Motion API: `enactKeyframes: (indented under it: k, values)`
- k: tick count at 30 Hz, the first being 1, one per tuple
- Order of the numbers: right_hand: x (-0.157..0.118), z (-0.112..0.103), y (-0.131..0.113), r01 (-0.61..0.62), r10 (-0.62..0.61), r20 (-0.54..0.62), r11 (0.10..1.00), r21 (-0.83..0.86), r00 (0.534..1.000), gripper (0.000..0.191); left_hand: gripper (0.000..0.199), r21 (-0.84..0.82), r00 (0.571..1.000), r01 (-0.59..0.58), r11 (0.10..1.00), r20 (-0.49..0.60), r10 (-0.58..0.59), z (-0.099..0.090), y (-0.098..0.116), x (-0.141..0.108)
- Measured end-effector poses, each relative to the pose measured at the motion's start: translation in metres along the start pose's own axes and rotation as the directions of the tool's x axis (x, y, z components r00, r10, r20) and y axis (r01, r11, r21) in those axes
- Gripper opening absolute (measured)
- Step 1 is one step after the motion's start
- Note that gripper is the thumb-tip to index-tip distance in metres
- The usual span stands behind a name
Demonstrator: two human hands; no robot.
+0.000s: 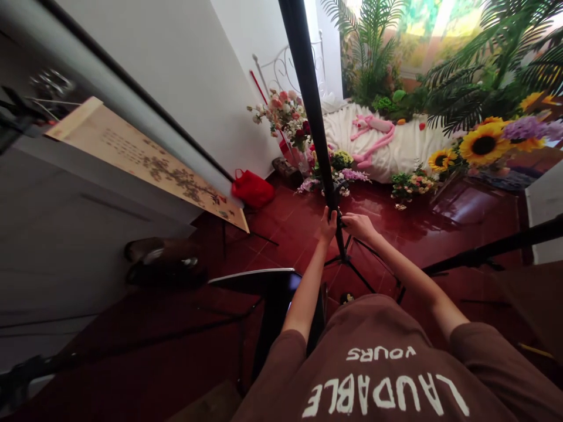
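Observation:
A tall black light stand (313, 99) rises in front of me, its splayed legs on the dark red tiled floor. My left hand (328, 225) is wrapped around its pole at about waist height. On the pole's right side, my right hand (357, 225) is closed at a small part that looks like a clamp knob, mostly hidden by the fingers. Both hands are level with each other. Whatever tops the stand lies outside the view.
A hanging scroll (149, 164) and a red bag (253, 189) are at left. Ahead lie flowers (288, 114), sunflowers (484, 143), palm leaves (501, 58) and a pink plush toy (373, 132) on white cloth (407, 146). A dark pole (497, 246) slants in from the right.

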State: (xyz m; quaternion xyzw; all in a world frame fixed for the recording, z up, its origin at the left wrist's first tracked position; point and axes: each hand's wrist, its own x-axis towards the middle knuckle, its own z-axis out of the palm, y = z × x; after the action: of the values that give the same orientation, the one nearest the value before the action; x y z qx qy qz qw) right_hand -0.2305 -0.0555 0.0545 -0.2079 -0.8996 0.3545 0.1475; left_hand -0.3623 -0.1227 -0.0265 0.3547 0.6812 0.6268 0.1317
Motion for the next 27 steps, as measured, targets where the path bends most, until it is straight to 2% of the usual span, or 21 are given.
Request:
enactKeyframes:
  k: [2, 4, 6, 9, 11, 14, 17, 22, 27]
  values:
    - [-0.003, -0.01, -0.003, 0.025, -0.023, 0.014, 0.976, -0.214, 1.0, 0.011, 0.056, -0.019, 1.0, -0.002, 1.0, -0.024, 0.001, 0.001, 0.0, -0.001]
    - [-0.008, -0.013, -0.003, 0.019, -0.014, 0.019, 0.961, -0.275, 1.0, 0.01, 0.054, -0.028, 0.999, 0.007, 1.0, -0.037, -0.008, 0.001, 0.002, -0.002]
    - [-0.014, -0.011, 0.002, 0.008, -0.002, 0.023, 0.972, -0.235, 1.0, 0.006, 0.053, -0.017, 0.999, 0.011, 1.0, -0.04, -0.012, 0.0, 0.008, -0.005]
    - [-0.028, -0.002, 0.013, -0.006, 0.011, 0.056, 0.996, -0.087, 0.998, 0.005, 0.05, 0.038, 0.997, -0.035, 0.999, -0.065, 0.037, -0.005, 0.024, -0.006]
    - [-0.038, 0.004, 0.019, -0.03, 0.029, 0.049, 0.999, 0.018, 0.998, 0.015, 0.047, 0.063, 0.995, -0.076, 0.995, -0.059, 0.079, -0.009, 0.038, -0.004]
    - [-0.049, 0.01, 0.022, -0.082, 0.088, -0.049, 0.991, 0.106, 0.995, 0.033, 0.046, 0.016, 0.993, -0.113, 0.993, -0.042, 0.114, -0.012, 0.059, 0.002]
    - [-0.051, 0.009, 0.017, -0.122, 0.127, -0.099, 0.991, 0.056, 0.987, 0.035, 0.046, -0.041, 0.989, -0.13, 0.991, -0.079, 0.126, -0.011, 0.077, 0.012]
    - [-0.037, 0.003, -0.002, -0.155, 0.149, -0.064, 0.982, -0.108, 0.987, 0.035, 0.049, -0.141, 0.975, -0.186, 0.972, -0.152, 0.164, -0.011, 0.11, 0.035]
    - [-0.026, 0.003, -0.014, -0.206, 0.209, -0.004, 0.961, -0.183, 0.978, 0.032, 0.049, -0.29, 0.982, -0.183, 0.939, -0.091, 0.164, -0.017, 0.137, 0.046]
